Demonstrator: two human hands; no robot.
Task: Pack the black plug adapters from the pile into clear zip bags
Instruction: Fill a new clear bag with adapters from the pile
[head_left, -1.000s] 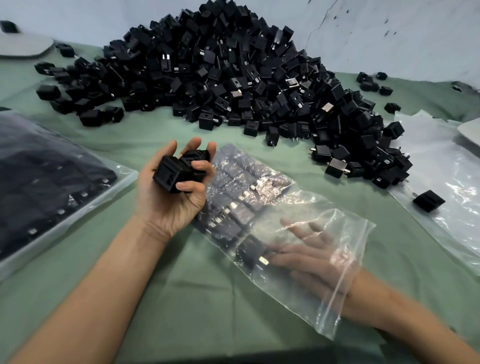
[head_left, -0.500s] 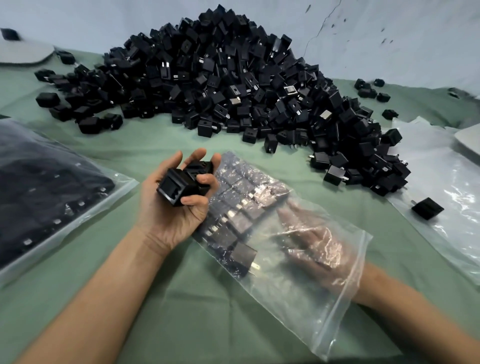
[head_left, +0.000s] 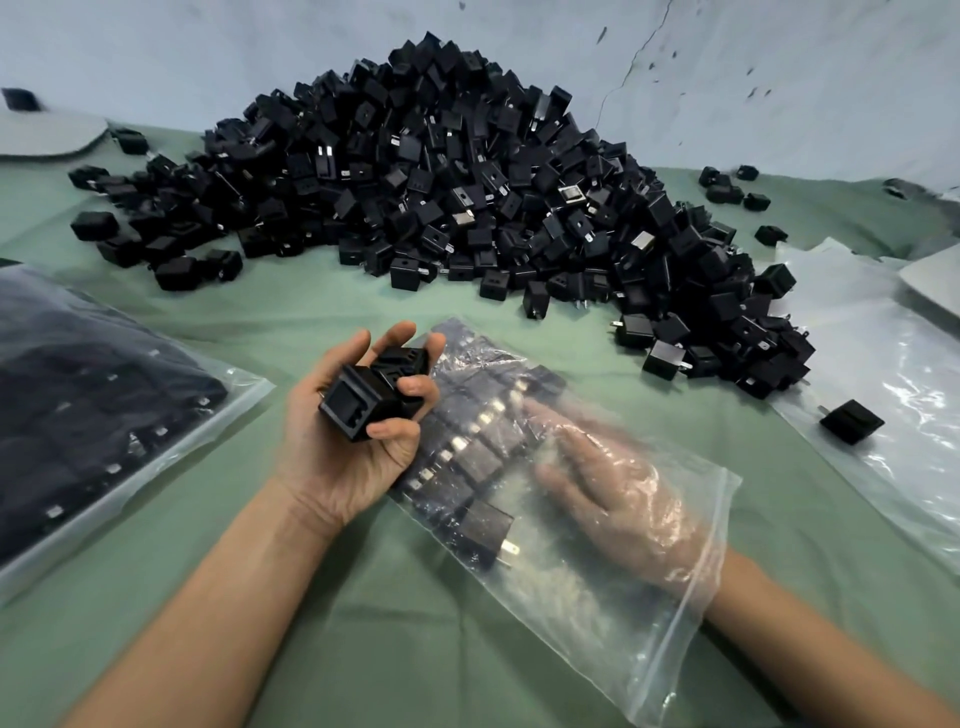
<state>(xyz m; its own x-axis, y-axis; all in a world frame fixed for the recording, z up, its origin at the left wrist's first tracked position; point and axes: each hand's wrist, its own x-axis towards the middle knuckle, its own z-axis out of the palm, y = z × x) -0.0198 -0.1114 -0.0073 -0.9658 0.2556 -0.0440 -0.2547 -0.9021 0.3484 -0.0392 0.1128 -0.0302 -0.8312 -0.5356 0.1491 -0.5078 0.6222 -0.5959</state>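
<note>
A green cloth covers the surface (head_left: 363, 649) from edge to edge. At the far side, against the pale wall, a big pile (head_left: 467, 182) of black plug adapters slopes down onto the cloth, with strays scattered round its foot. On the left lies a full bag (head_left: 104, 415), its plastic packed dark with adapters. On the right, a stack of empty bags (head_left: 893, 364) lies flat, touching the pile's near edge.

In the middle, close to the person, a clear zip bag (head_left: 597, 623) lies on the cloth with its mouth toward the right arm. Rows of packed adapters (head_left: 478, 457) fill its far-left part, metal prongs showing through the plastic. The right hand (head_left: 623, 499) is inside this bag up to the wrist, palm down, fingers straight and pointing at those rows; its grip is open and holds nothing. The left hand (head_left: 353, 457) sits palm up just beside the bag's left edge, its grip closed round a handful of adapters (head_left: 374, 395), fingers and thumb curled over them. A lone adapter (head_left: 851, 421) rests on the empty bags, apart from the pile.
</note>
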